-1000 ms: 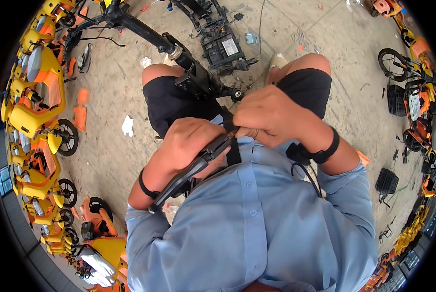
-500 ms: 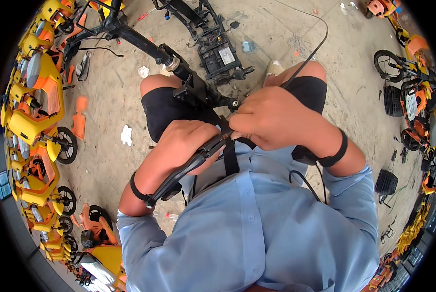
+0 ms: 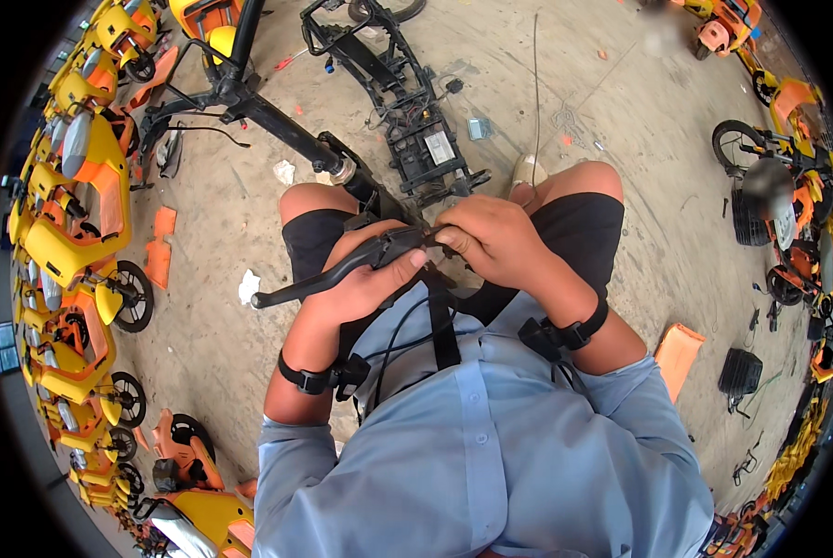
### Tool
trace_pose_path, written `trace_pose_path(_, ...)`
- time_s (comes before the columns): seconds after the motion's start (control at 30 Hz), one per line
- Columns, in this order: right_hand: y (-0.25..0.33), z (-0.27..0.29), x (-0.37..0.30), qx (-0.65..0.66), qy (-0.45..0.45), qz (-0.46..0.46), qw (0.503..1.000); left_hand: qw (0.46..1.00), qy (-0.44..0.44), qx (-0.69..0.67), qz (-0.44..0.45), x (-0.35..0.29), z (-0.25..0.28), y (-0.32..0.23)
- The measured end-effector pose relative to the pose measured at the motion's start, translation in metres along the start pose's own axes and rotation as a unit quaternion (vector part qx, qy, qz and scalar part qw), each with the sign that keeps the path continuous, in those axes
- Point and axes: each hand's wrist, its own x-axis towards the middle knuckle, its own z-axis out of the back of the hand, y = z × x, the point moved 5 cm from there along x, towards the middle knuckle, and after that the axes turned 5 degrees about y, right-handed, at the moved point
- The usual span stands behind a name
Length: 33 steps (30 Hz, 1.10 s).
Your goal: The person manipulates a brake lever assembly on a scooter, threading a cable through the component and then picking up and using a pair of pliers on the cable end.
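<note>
My left hand [image 3: 356,279] is closed round a black brake lever [image 3: 342,268], whose rounded tip points out to the left. At the lever's inner end my right hand [image 3: 495,240] is closed in a pinch on a thin black cable [image 3: 536,84]. The cable runs from behind that hand to the far floor. Its end, between my fingertips and the lever, is mostly hidden. Just beyond my left hand, a black tubular fork assembly [image 3: 281,121] slants in from the far left, its near end between my knees.
A stripped black scooter frame [image 3: 416,130] lies on the concrete ahead. Yellow and orange scooters [image 3: 77,214] line the left side. More vehicles and a black basket [image 3: 740,372] are on the right. An orange panel [image 3: 679,358] lies near my right elbow.
The lever has swung outward, its tip now pointing left instead of back along my left forearm. Both hands have shifted a little. The cable now stands straighter, and the view has tilted.
</note>
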Motion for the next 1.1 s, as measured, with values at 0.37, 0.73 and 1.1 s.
trace_pose_path(0.37, -0.035, -0.030, 0.040, 0.003, -0.004, -0.012, 1.000, 0.963, -0.204, -0.174, 0.006, -0.020, 0.058, 0.052)
trace_pose_path(0.73, -0.043, -0.019, 0.076, -0.006, -0.030, 0.007, 1.000, 0.958, -0.243, -0.151, -0.012, 0.001, 0.086, 0.049)
trace_pose_path(1.1, -0.092, -0.039, 0.049, -0.002, 0.003, 0.025, 1.000, 0.973, -0.156, 0.167, 0.031, 0.011, 0.063, 0.047)
